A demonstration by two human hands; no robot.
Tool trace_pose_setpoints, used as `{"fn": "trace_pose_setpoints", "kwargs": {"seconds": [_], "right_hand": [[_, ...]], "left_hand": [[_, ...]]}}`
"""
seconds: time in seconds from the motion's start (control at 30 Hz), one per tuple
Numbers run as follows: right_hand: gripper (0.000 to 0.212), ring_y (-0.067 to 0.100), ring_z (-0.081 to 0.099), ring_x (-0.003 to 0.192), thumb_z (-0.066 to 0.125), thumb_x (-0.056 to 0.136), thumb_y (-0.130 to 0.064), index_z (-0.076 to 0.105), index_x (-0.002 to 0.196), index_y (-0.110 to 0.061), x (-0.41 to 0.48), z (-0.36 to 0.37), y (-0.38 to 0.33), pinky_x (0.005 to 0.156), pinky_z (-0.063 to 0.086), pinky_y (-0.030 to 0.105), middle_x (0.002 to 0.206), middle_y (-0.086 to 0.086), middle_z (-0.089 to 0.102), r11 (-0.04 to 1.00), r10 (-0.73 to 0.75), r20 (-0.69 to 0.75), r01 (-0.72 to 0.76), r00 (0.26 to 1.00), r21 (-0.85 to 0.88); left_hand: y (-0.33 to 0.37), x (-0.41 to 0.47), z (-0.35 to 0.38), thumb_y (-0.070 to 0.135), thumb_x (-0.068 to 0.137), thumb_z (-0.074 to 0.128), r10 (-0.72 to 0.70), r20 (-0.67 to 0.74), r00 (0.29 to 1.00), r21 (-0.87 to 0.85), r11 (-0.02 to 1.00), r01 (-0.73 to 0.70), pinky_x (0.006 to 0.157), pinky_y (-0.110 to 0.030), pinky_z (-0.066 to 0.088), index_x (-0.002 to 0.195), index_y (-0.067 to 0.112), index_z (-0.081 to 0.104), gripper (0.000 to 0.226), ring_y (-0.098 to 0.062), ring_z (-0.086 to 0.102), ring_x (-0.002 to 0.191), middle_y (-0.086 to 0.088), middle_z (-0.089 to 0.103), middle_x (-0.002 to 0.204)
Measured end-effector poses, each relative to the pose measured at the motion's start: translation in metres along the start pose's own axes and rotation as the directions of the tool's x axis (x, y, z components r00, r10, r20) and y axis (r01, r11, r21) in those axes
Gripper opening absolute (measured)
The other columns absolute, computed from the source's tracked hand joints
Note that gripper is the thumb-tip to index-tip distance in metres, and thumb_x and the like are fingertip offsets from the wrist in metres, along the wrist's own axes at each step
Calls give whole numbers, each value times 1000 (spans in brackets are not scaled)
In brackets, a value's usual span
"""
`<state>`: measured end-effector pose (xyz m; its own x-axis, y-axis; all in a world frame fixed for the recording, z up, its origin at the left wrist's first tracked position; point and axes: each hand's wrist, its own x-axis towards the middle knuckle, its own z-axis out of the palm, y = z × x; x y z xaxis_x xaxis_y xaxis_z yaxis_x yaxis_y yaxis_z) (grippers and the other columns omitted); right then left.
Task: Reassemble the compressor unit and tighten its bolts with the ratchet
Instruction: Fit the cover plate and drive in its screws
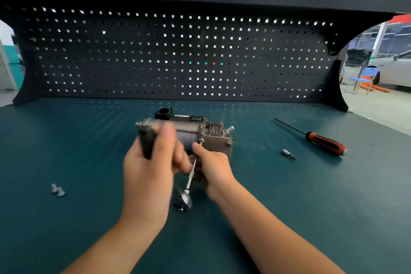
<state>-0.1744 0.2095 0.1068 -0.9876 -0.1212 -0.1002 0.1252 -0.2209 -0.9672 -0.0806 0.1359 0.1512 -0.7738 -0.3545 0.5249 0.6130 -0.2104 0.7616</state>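
Compressor (200, 131) sits near the middle of the teal worktop (89, 140), a little toward the pegboard (178, 55), with its finned metal end to the right and its dark capped end to the left. My left hand (149, 171) grips that dark left end, fingers curled round it and thumb over the top; it shows blurred on my feed. My right hand (213, 167) holds the thin shaft of the ratchet (190, 177), fingers closed on it just below the tip. The tip meets a bolt on the near face of the compressor's metal end. From there the shaft slopes down toward me between both hands, and the round ratchet head hangs low over the worktop.

Two loose bolts (57, 190) lie side by side, well apart to the left. To the right lies a screwdriver (324, 142) with a red and black handle, its blade pointing up and left. A small socket bit (288, 154) lies near its handle.
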Motion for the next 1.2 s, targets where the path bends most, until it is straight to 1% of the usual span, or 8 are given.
{"fn": "trace_pose_setpoints", "kwargs": {"seconds": [0.23,0.37,0.5,0.63,0.87,0.97,1.1,1.2], "right_hand": [[29,10,56,36,54,94,-24,55,72,-5,-1,0,-2,37,41,14,45,1,60,981,131,23,-133,991,138],[32,8,56,36,50,96,-25,54,74,-3,-4,1,-8,37,42,13,45,2,61,948,185,65,-196,981,251],[34,8,56,35,47,97,-26,55,76,-1,-4,2,-14,37,43,14,46,4,61,900,215,90,-233,972,369],[35,10,60,39,45,98,-30,55,78,-2,-4,1,-12,38,46,16,50,4,65,901,228,128,-259,965,347],[38,15,63,47,50,94,-37,59,77,-5,-2,0,-5,43,46,19,60,4,69,984,156,51,-159,986,78],[42,23,57,61,62,85,-39,50,58,-10,3,0,1,63,51,38,65,10,62,991,-32,-126,15,992,-132],[56,6,41,35,67,83,-34,38,37,-21,2,-6,-1,40,37,16,33,-11,39,970,-163,-120,137,979,-203],[66,4,30,30,67,83,-35,35,29,-16,3,-8,-1,39,28,18,27,-9,32,861,-312,-73,250,947,-442]], "left_hand": [[-8,0,-47,42,91,50,-529,-302,793,-411,823,392,77,-34,47,69,20,53,30,-9,69,72,4,66,63],[-9,-15,-43,19,71,62,-560,-116,820,-114,828,550,75,-38,48,78,19,64,7,-14,65,94,0,73,85],[-12,-24,-24,30,77,60,-698,135,704,116,716,688,67,-40,54,88,26,74,18,-22,67,93,-3,72,95],[-15,-14,-13,24,92,53,-741,56,669,47,671,740,45,-26,52,90,16,71,20,-15,63,53,-9,70,77],[-23,-9,-17,6,93,49,-661,22,750,315,716,623,37,-19,40,99,28,62,26,-8,49,41,-4,64,64],[-26,-8,-19,13,94,49,-597,91,797,548,698,460,41,-21,44,97,42,52,30,-6,52,44,-6,64,76],[-31,-7,-21,31,93,46,-524,194,829,844,520,131,50,-20,46,107,47,43,22,-3,52,45,4,59,68],[-30,-5,-22,33,91,45,-470,218,855,882,471,34,50,-18,41,96,44,45,12,-6,53,54,6,55,63]]}}
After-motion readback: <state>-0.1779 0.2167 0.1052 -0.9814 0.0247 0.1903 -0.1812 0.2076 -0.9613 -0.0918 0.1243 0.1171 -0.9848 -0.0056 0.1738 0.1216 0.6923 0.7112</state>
